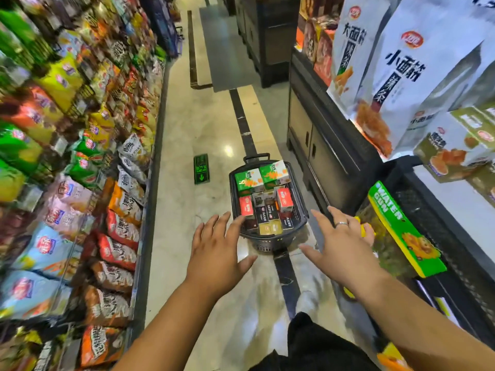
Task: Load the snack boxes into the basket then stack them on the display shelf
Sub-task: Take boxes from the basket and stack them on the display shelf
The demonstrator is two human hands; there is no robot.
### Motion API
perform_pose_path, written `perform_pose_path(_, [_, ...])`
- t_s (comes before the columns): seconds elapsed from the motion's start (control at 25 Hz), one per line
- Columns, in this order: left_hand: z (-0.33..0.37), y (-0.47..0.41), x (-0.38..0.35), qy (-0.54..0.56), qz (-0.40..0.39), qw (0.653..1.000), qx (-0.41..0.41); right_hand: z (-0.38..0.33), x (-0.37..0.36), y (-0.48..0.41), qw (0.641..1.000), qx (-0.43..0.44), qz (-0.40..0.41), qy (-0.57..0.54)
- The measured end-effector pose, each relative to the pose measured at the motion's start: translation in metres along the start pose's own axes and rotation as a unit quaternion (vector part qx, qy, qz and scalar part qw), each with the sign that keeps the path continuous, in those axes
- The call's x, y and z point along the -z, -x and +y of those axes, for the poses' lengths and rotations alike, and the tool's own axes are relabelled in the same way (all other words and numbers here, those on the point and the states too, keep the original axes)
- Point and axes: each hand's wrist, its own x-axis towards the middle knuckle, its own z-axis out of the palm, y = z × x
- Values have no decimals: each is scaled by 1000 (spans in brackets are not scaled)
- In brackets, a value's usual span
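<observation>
A black basket (pixel 301 210) stands on the aisle floor ahead of me, its handle (pixel 256 157) at the far end. It holds several snack boxes: two large green and white ones (pixel 249 180) at the far end, smaller red boxes (pixel 246 206) and dark and tan boxes (pixel 270 227) nearer me. My left hand (pixel 217 253) hovers with fingers spread at the basket's near left corner, holding nothing. My right hand (pixel 340 242), with a ring on one finger, is spread open just right of the basket, also holding nothing.
Shelves of snack bags (pixel 80 183) line the left side. On the right, a dark display stand (pixel 334 156) carries big white bags (pixel 396 76) and green boxes (pixel 455 145). A green "Water Gun" pack (pixel 401 231) hangs by my right hand. A green floor sign (pixel 201 168) lies in the aisle.
</observation>
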Motion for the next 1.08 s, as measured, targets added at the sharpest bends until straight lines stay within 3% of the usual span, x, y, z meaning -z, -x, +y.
perform_pose_path(0.36, [-19, -186, 3, -5, -13, 999, 46, -11, 47, -213, 997, 52, -57, -24])
perform_pose_path(0.64, [-68, -299, -20, -8, -68, 997, 32, -42, 20, -323, 995, 33, -93, -12])
perform_pose_path(0.8, [-114, -408, -47, -14, -118, 992, -36, -74, -12, -399, 995, -23, -92, -25])
perform_pose_path(1.08, [-171, -576, -109, -3, -233, 959, -159, -115, -66, -496, 969, -205, -104, -87])
